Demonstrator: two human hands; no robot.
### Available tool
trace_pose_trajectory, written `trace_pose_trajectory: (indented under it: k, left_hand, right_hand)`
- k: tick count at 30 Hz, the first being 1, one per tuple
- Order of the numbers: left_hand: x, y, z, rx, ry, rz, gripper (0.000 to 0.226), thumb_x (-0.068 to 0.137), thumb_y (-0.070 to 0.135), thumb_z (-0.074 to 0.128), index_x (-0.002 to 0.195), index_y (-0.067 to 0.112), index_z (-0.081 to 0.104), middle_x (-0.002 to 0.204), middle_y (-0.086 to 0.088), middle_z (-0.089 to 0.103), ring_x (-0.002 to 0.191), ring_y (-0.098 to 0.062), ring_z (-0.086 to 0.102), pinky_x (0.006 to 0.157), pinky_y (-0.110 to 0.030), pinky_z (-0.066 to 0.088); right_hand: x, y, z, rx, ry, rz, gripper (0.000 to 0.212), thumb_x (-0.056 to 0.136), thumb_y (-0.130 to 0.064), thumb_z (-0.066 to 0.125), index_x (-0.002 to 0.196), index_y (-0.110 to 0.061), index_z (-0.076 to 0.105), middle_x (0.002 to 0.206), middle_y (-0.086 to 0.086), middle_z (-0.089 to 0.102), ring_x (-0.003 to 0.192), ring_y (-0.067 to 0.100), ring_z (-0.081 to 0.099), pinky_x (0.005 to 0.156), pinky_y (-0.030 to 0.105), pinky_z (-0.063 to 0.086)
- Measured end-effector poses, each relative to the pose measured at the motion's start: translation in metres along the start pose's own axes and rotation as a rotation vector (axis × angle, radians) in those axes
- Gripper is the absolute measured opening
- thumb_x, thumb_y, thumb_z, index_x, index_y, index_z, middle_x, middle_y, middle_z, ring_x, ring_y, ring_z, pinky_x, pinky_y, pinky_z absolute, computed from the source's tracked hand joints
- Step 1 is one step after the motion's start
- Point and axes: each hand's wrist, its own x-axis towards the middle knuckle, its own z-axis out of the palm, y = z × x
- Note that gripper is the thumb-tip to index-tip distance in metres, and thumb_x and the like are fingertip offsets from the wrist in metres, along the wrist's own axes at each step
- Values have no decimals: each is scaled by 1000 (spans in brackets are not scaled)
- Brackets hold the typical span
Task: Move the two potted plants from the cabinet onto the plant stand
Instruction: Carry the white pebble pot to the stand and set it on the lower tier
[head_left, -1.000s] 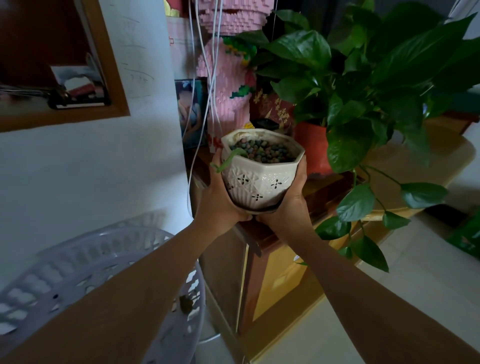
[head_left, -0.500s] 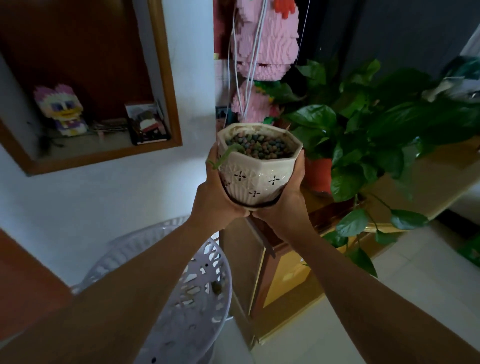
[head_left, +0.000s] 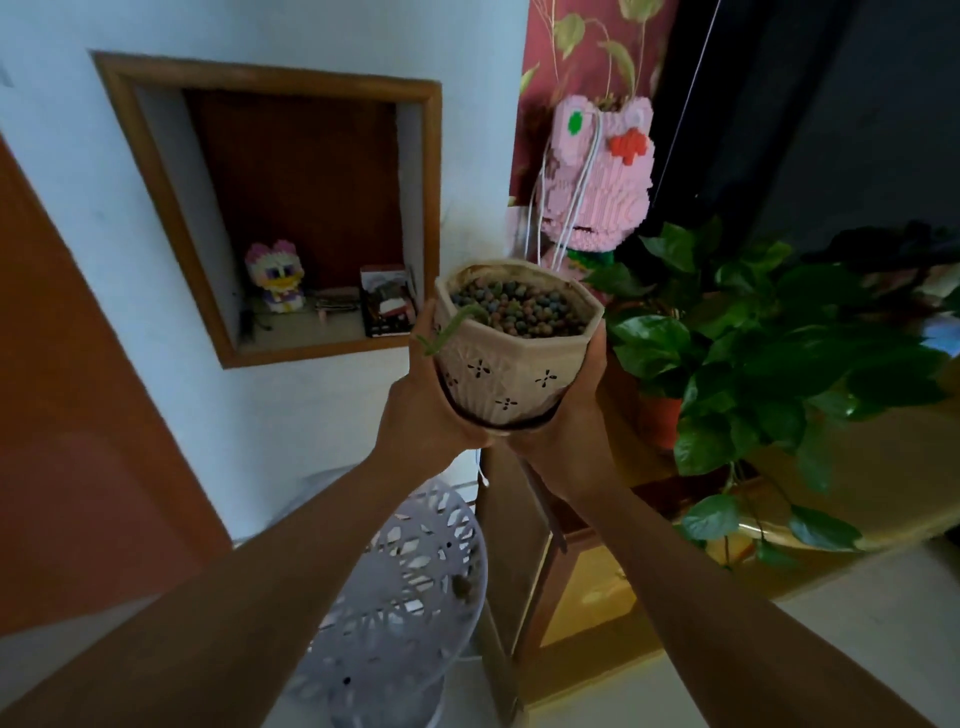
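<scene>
Both hands had carried the white ceramic pot (head_left: 511, 358) higher and further left than a moment before, clear of the wooden cabinet (head_left: 587, 587). The left hand (head_left: 423, 410) and right hand (head_left: 566, 421) cupped its sides and base, fingers wrapped against it. The white lattice plant stand (head_left: 410, 587) sat below. The leafy pothos (head_left: 769, 353) remained on the cabinet; the wall niche (head_left: 291, 208) had swung fully into view.

Both hands cup a white faceted pot (head_left: 511, 358), left hand (head_left: 421, 410) and right hand (head_left: 566, 421) under its base, held in the air; pebbles fill its top. White openwork plant stand (head_left: 410, 587) below, near left. Leafy plant in orange pot (head_left: 660, 421) on cabinet (head_left: 587, 587), right. Wall niche (head_left: 291, 208) far left.
</scene>
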Motion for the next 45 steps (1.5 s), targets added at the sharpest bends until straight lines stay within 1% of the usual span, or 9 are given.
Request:
trace_pose_trajectory:
  k: [3,7,11,14,18,22,32,41,45]
  left_hand:
    - [-15,14,-3,34,76,-27,136,44,20,91,148,21,4,113,-12,68,98,-32,67,75,-31,53]
    - [-45,33,-2,54,186,-114,137,42,18,90,147,27,2,117,-7,67,100,-28,66,73,-28,49]
    - [-86,48,3,69,310,-210,139,39,13,88,146,33,2,114,-4,67,100,-26,66,71,-22,45]
    - [-115,56,4,70,358,-228,138,38,9,88,146,33,4,110,-2,68,96,-21,67,65,-17,47]
    - [-149,64,2,71,368,-250,137,40,5,88,147,25,5,104,-1,67,95,-20,66,73,-33,58]
    - [-187,57,3,157,389,-287,122,41,3,86,145,8,23,82,19,60,81,-14,66,60,-6,48]
    - [-263,56,30,132,378,-348,117,39,22,87,142,14,32,102,20,61,91,-5,63,61,6,39]
    - [-301,65,94,239,459,-463,124,47,13,83,143,34,7,104,3,70,89,-24,69,74,-38,59]
    - [-316,63,134,212,521,-496,124,43,25,82,143,34,7,111,4,69,91,-23,69,73,-37,60]
  right_hand:
    - [1,-11,-8,82,-73,-38,130,57,17,79,146,-4,-13,155,19,17,141,19,29,112,32,36]
    - [-11,-21,-25,87,-298,64,103,67,9,77,147,-10,16,145,12,41,114,3,50,97,23,44]
    - [-29,-24,-39,96,-380,25,109,64,5,80,149,-12,13,147,11,38,132,20,43,107,32,39]
    - [-46,-28,-41,224,-423,-49,125,61,9,81,149,-7,-7,150,4,27,134,4,35,109,18,35]
    - [-78,-28,-38,206,-440,-35,120,64,-1,82,148,-30,0,149,-1,33,133,13,39,108,39,40]
    - [-112,-28,-36,176,-444,-54,122,64,-1,81,142,-49,0,133,-33,32,116,-20,36,100,28,37]
    - [-185,-12,-52,325,-522,-93,132,57,1,87,148,-10,-8,141,-33,23,131,-10,34,96,5,38]
    - [-217,40,-83,342,-622,-32,133,55,3,84,144,-40,-5,139,-44,14,133,-18,22,99,3,34]
    - [-229,73,-98,361,-692,35,131,55,-3,81,146,-45,-4,151,-18,23,141,2,26,111,38,38]
